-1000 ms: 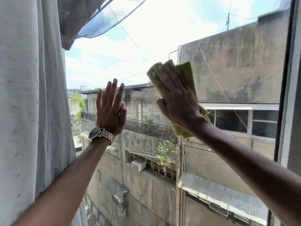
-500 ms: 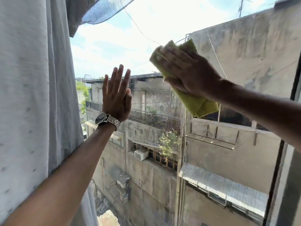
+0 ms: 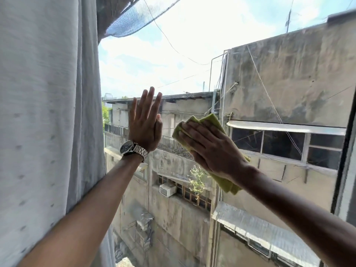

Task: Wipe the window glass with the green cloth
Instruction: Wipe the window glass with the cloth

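Observation:
The window glass [image 3: 192, 64] fills the middle of the view, with grey buildings and sky behind it. My right hand [image 3: 212, 149] lies flat on the folded green cloth [image 3: 225, 183] and presses it against the pane at mid height. The cloth shows above my fingertips and below my wrist. My left hand [image 3: 145, 124], with a metal watch on its wrist, rests flat on the glass just left of the cloth, fingers straight and pointing up, nothing in it.
A pale grey curtain [image 3: 44, 112] hangs along the left side, close to my left forearm. The dark window frame [image 3: 344, 147] runs down the right edge.
My right hand has slid the cloth down and to the left across the glass, closer to my left hand. The left hand stays flat on the pane.

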